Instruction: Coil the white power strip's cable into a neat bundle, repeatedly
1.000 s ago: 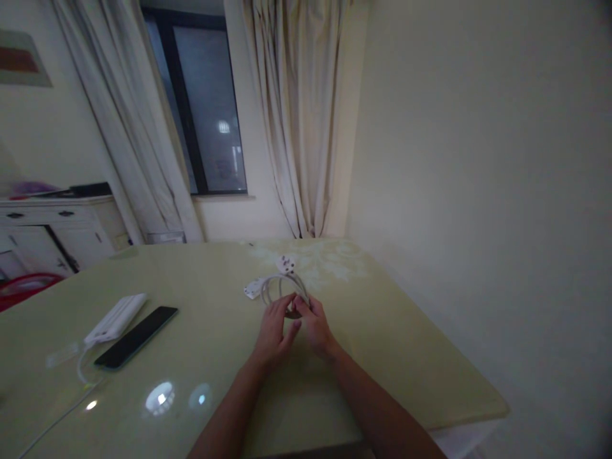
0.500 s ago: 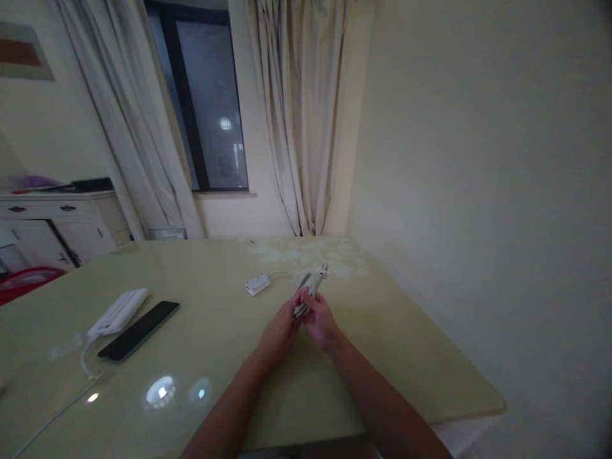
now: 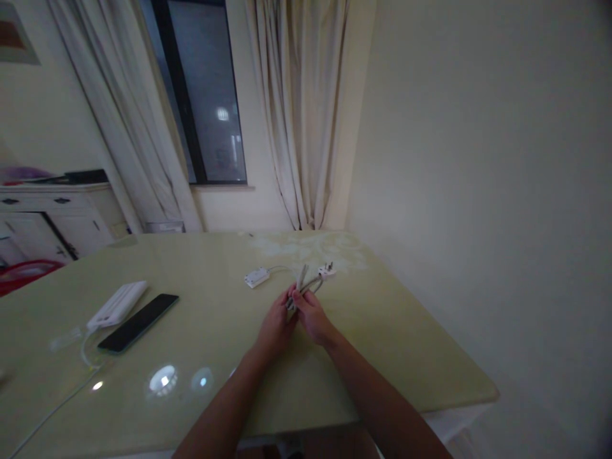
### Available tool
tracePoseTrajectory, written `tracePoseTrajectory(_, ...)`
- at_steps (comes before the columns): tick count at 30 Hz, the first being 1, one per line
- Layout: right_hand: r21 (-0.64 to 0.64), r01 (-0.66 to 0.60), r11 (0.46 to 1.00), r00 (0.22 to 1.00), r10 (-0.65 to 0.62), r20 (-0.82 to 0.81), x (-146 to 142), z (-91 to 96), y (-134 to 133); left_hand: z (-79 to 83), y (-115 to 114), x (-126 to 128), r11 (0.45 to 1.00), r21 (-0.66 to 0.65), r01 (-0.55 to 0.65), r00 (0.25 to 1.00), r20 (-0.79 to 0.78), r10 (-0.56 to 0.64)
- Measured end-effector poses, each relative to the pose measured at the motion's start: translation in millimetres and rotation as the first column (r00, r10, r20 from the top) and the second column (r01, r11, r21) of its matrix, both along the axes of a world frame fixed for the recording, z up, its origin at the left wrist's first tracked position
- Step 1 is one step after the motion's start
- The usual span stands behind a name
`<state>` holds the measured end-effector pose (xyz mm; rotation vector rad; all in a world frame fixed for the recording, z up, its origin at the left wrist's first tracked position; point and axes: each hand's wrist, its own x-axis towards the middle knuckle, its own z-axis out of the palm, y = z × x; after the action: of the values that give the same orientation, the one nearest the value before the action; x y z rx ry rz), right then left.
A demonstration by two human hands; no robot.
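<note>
Both of my hands meet above the table, closed around a folded bundle of white power cord (image 3: 302,280). My left hand (image 3: 278,322) grips the bundle from the left, and my right hand (image 3: 313,317) pinches it from the right with the thumb on top. Beyond my fingers, loops of the cord stick out. At the cord's far end is a white plug (image 3: 327,270) with its metal pins pointing up. A thin stretch of cord runs left to a small white power strip (image 3: 257,277) lying on the table. My fingers hide the lower part of the bundle.
On the left of the pale green table (image 3: 210,382) lie a black phone (image 3: 138,324) and a white power bank (image 3: 118,305) with a white cable (image 3: 52,411). A wall (image 3: 478,191) runs along the right side. Curtains (image 3: 306,115) hang behind the table.
The plug has tipped over to the right and sits slightly apart from the cord loops, which have spread. Both hands stay on the bundle. The view has shifted slightly.
</note>
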<state>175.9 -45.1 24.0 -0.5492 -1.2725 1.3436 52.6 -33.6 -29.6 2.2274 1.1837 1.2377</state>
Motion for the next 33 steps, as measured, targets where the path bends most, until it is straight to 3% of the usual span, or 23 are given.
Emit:
tracePoseTrajectory(5,-0.015,-0.014,1.000,0.996,0.013,-0.083,-5.2,14.5,-9.6,15.0,-1.6,4.7,0.993,0.086,-0.076,0.996,0.053,0.071)
tracePoseTrajectory(9,-0.079,-0.105,0.991,0.950,0.076,-0.304,7.8,39.9,-19.9,22.5,-1.6,-0.7,0.983,0.146,-0.112,0.993,0.058,0.105)
tracePoseTrajectory(13,-0.124,-0.135,0.983,0.845,0.049,-0.532,31.6,58.9,-21.4,26.8,1.1,-11.5,0.936,0.208,-0.285,0.959,0.048,0.281)
tracePoseTrajectory(16,-0.152,-0.135,0.979,0.822,0.025,-0.570,42.1,61.8,-17.5,33.3,2.1,-16.8,0.862,0.243,-0.445,0.891,0.022,0.454)
tracePoseTrajectory(19,-0.154,-0.122,0.981,0.835,0.018,-0.550,45.0,58.3,-13.1,40.3,1.4,-21.1,0.827,0.196,-0.527,0.836,-0.058,0.546)
tracePoseTrajectory(22,-0.144,-0.086,0.986,0.846,-0.004,-0.533,45.3,53.7,-8.8,43.5,1.3,-27.3,0.819,0.002,-0.574,0.818,-0.049,0.574)
tracePoseTrajectory(25,-0.150,-0.030,0.988,0.851,-0.054,-0.523,45.8,50.5,-5.1,43.4,3.2,-32.0,0.810,-0.272,-0.520,0.835,0.037,0.549)
tracePoseTrajectory(28,-0.149,-0.011,0.989,0.845,-0.070,-0.530,47.3,49.1,-2.6,42.2,5.0,-30.7,0.840,-0.480,-0.252,0.889,0.228,0.397)
tracePoseTrajectory(30,-0.136,-0.005,0.991,0.829,-0.073,-0.554,48.9,48.5,-1.0,41.6,5.0,-27.2,0.868,-0.493,-0.053,0.881,0.386,0.273)
tracePoseTrajectory(33,-0.111,0.024,0.994,0.787,-0.087,-0.611,52.1,46.1,3.5,41.1,3.4,-22.2,0.885,-0.462,0.053,0.855,0.480,0.199)
